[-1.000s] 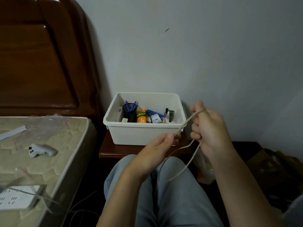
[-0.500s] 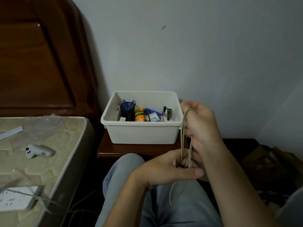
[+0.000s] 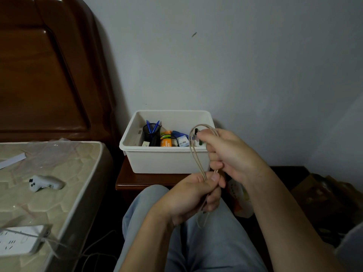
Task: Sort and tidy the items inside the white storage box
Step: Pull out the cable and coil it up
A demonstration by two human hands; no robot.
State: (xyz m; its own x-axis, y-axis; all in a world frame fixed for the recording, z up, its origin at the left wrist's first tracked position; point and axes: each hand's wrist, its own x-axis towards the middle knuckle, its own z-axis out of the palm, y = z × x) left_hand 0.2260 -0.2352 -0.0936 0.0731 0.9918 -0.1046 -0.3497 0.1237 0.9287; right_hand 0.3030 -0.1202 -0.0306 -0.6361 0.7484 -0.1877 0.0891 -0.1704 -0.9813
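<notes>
- Head view: the white storage box (image 3: 167, 160) stands on a dark wooden nightstand (image 3: 137, 180), close to the wall and just beside the bed.
- Inside the box there is a black mesh pen cup (image 3: 151, 134) with blue pens, an orange package (image 3: 166, 141) and some small boxes next to it.
- The right hand (image 3: 229, 152) is in front of the right end of the box; its fingers are curled and loops of a thin beige cable (image 3: 194, 154) go around them.
- The left hand (image 3: 193, 195) is below it, over the person's lap; thumb and fingers are closed on the same cable and pinch the strands together. The loose end of the cable hangs down under this hand.
- On the mattress (image 3: 64, 193) at the left lie a small white controller (image 3: 46, 183) and, nearer to the camera, a white power strip (image 3: 19, 240).
</notes>
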